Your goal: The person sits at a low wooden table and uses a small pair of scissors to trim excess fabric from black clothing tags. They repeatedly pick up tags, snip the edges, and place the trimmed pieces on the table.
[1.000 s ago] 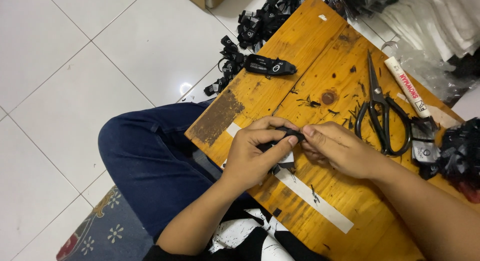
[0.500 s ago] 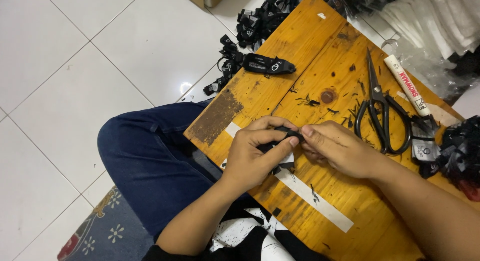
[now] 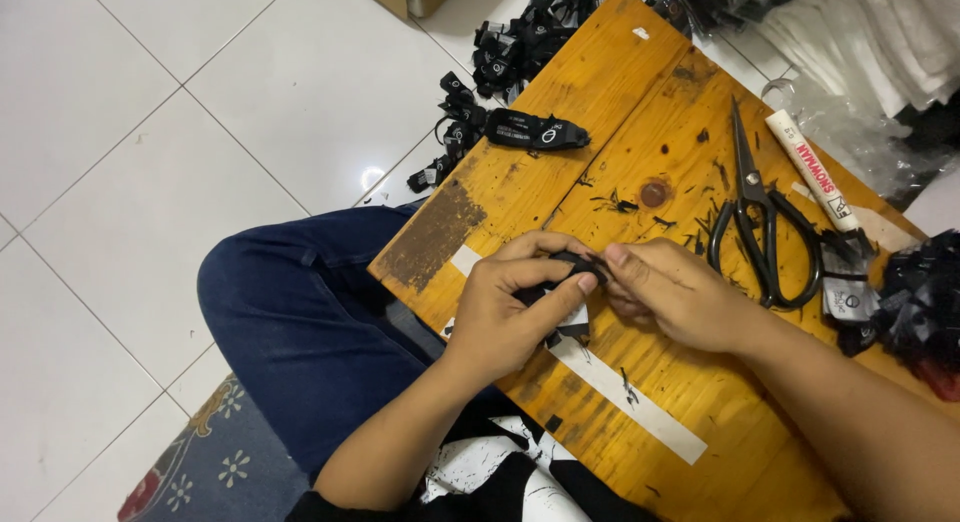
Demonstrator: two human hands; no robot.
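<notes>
Both of my hands meet over the near middle of a small wooden table (image 3: 600, 92). My left hand (image 3: 510, 312) and my right hand (image 3: 670, 292) pinch a small black fabric label (image 3: 580, 265) between their fingertips, folding it. Most of the label is hidden by my fingers. A white tape strip (image 3: 630, 392) runs along the board just below my hands. A flat stack of black labels (image 3: 537, 133) lies at the table's far left edge.
Black scissors (image 3: 765, 232) lie right of my hands, beside a white marker pen (image 3: 815, 172). Loose black labels pile at the right edge (image 3: 910, 302) and spill off the far edge onto the white tiled floor (image 3: 480, 72). My blue-jeaned leg (image 3: 300, 322) is under the table.
My hands stay in the same spot; the fingers have shifted slightly on the black label.
</notes>
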